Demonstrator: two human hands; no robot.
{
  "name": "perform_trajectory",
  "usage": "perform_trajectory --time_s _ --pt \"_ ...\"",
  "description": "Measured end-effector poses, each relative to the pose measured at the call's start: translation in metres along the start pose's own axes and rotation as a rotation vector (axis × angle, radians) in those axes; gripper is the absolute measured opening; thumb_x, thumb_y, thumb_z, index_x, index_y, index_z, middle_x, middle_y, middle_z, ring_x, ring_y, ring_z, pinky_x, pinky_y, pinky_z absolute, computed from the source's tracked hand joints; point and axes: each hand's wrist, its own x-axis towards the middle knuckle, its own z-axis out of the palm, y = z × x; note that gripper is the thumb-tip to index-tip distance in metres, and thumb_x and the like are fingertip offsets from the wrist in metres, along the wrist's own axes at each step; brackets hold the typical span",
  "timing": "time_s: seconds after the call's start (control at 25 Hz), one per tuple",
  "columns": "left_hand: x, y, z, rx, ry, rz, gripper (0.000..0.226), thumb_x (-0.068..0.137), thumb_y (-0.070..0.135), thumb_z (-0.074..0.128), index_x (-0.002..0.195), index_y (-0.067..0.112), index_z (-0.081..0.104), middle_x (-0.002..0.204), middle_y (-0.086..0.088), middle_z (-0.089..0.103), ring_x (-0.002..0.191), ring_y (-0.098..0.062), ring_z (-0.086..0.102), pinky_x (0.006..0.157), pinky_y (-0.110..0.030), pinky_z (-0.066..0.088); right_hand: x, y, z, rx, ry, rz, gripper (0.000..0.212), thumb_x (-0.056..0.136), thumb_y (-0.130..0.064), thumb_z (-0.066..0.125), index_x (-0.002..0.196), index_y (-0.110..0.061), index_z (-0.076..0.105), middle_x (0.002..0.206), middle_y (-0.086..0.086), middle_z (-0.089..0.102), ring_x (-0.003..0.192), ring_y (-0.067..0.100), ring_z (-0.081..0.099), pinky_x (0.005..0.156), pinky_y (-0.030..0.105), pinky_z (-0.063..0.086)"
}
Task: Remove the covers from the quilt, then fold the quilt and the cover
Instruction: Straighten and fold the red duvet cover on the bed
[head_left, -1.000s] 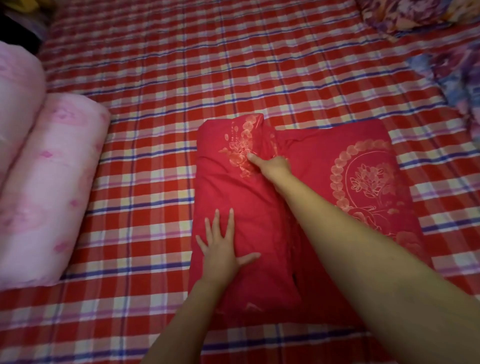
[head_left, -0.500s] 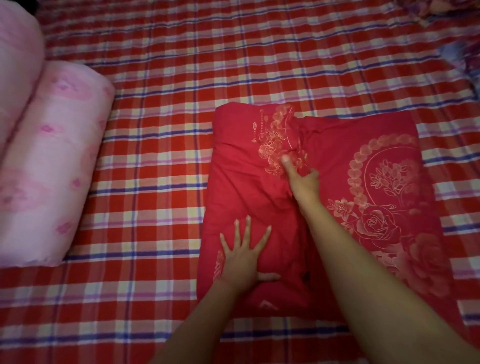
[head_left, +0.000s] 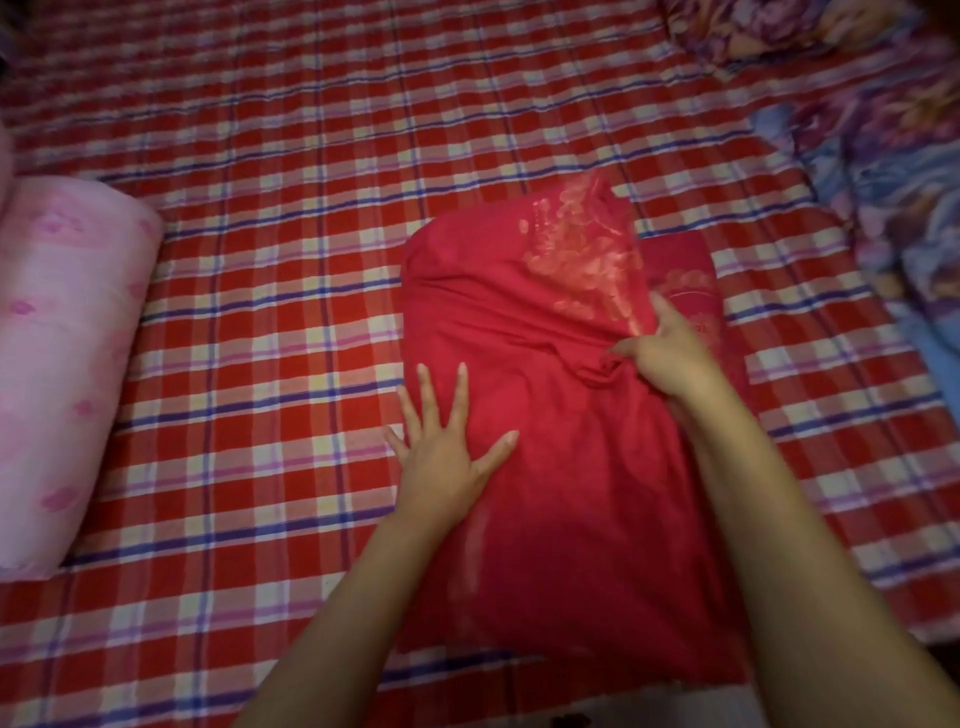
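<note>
Red cover, right hand pinching edge

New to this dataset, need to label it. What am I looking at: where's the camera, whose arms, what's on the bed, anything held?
No machine here: a person works with two bare hands. Every picture comes from one wide-angle camera worn on the head, looking forward and down, so the arms enter from below. The surface is a bed with a red plaid sheet. In the middle lies a partly folded red cover with a pale floral print. The left hand lies flat on it, fingers spread. The right hand grips a bunched fold of the same cover. A rolled pink quilt lies at the left, apart from the cover, and purple floral bedding sits at the far right.
</note>
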Motion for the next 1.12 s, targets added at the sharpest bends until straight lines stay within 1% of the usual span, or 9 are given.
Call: perform_trajectory --time_s 0.08,0.2,0.32,0.48,0.6,0.72,0.8,1.0,1.12 --pt "-0.003 0.015 0.028 0.027 -0.074 -0.012 0.092 0.08 0.075 0.037 0.145 0.041 -0.018 0.154 -0.002 -0.03 0.143 -0.033 -0.021 0.11 -0.063 0.002 0.019 0.009 -0.061 -0.048 0.056 0.036 0.057 0.071 -0.003 0.072 0.124 -0.014 0.055 0.111 0.007 0.065 0.097 0.02 0.062 0.093 0.038 0.049" --pt "-0.016 0.02 0.079 0.121 -0.222 -0.095 0.099 0.077 0.078 0.039 0.141 0.04 -0.027 0.153 -0.003 -0.032 0.142 -0.034 -0.021 0.108 -0.068 0.003 0.019 0.051 -0.114 -0.252 -0.071 0.335 0.095 0.054 -0.066 0.076 0.131 -0.015 0.051 0.12 0.003 0.062 0.106 0.022 0.062 0.095 0.036 0.048" --pt "-0.016 0.021 0.094 0.153 -0.222 -0.169 0.105 0.074 0.078 0.044 0.143 0.039 -0.025 0.153 -0.004 -0.031 0.143 -0.033 -0.02 0.107 -0.069 0.004 -0.015 0.124 -0.112 -0.417 -0.178 0.412 0.095 0.069 -0.05 0.076 0.143 -0.011 0.031 0.138 0.005 0.047 0.125 0.024 0.049 0.104 0.033 0.039" --pt "-0.028 0.027 0.092 0.239 -0.196 -0.02 0.115 0.066 0.087 0.034 0.143 0.029 -0.028 0.15 -0.008 -0.036 0.141 -0.035 -0.023 0.109 -0.064 0.002 -0.048 0.152 -0.103 -0.583 0.002 0.435 0.065 0.089 -0.03 0.061 0.139 -0.001 0.032 0.14 0.021 0.045 0.127 0.035 0.045 0.103 0.038 0.036" --pt "-0.041 0.025 0.099 0.315 -0.222 0.109 0.113 0.054 0.095 0.012 0.136 0.034 -0.036 0.145 -0.002 -0.041 0.136 -0.026 -0.032 0.11 -0.063 0.002 -0.059 0.127 -0.077 -1.037 0.309 -0.13 0.06 0.085 -0.016 0.059 0.14 -0.009 0.035 0.143 0.02 0.039 0.131 0.039 0.036 0.107 0.047 0.032" --pt "-0.041 0.019 0.113 0.35 -0.203 0.026 0.109 0.058 0.09 0.018 0.133 0.036 -0.039 0.145 -0.001 -0.04 0.136 -0.024 -0.032 0.11 -0.065 0.003 -0.052 0.122 -0.017 -1.072 -0.08 -0.744 0.045 0.086 -0.022 0.051 0.131 -0.022 0.054 0.144 0.011 0.044 0.133 0.036 0.039 0.107 0.05 0.032" --pt "-0.041 0.016 0.121 0.402 -0.188 0.002 0.108 0.059 0.088 0.019 0.133 0.036 -0.04 0.145 -0.001 -0.04 0.136 -0.025 -0.032 0.11 -0.065 0.002 -0.027 0.134 -0.003 -1.27 -0.405 -0.826 0.051 0.086 -0.046 0.037 0.131 -0.028 0.055 0.143 0.008 0.047 0.131 0.033 0.043 0.105 0.05 0.033" --pt "-0.032 0.007 0.143 0.396 -0.143 0.023 0.108 0.055 0.09 0.007 0.139 0.036 -0.033 0.151 -0.003 -0.027 0.14 -0.028 -0.022 0.105 -0.07 0.004 0.05 0.157 -0.071 -1.334 -0.165 -0.39 0.076 0.087 -0.069 0.01 0.15 -0.027 0.016 0.157 0.0 0.019 0.144 0.031 0.017 0.112 0.055 0.019" --pt "-0.032 0.005 0.144 0.387 -0.131 0.023 0.11 0.058 0.09 0.015 0.145 0.035 -0.022 0.155 -0.005 -0.014 0.142 -0.029 -0.009 0.102 -0.072 0.01 0.028 0.17 -0.09 -1.009 0.129 0.004 0.092 0.082 -0.07 0.04 0.151 -0.026 -0.001 0.159 0.008 0.001 0.144 0.036 0.007 0.11 0.055 0.02"
